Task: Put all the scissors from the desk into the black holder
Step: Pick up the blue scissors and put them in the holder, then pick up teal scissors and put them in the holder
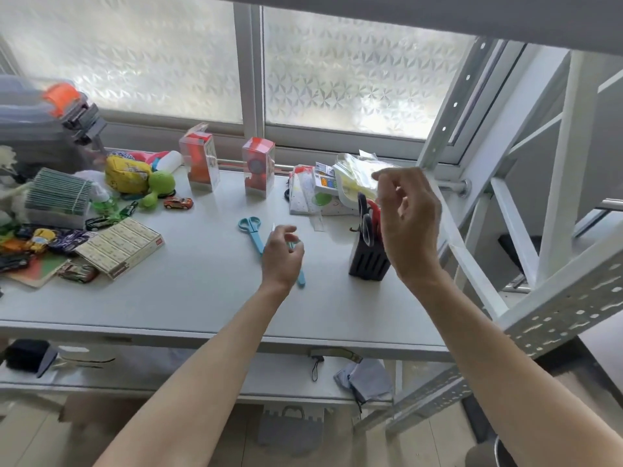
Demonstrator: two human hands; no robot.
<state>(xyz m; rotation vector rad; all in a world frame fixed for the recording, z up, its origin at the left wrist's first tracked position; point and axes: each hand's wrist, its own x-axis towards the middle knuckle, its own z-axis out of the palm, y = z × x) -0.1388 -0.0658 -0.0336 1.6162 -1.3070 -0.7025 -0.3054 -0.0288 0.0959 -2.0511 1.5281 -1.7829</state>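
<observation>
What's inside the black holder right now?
Black-handled scissors and red-handled scissors stand in the black slotted holder; their blades are hidden inside, and the right hand covers part.

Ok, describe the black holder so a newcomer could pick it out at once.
Start at the pale grey desk under the frosted window and go to its right end, beside the white metal shelving frame. The black slotted plastic holder stands upright there, just below the right hand. It alone is dark and block-shaped, with black and red scissor handles sticking out of its top.
</observation>
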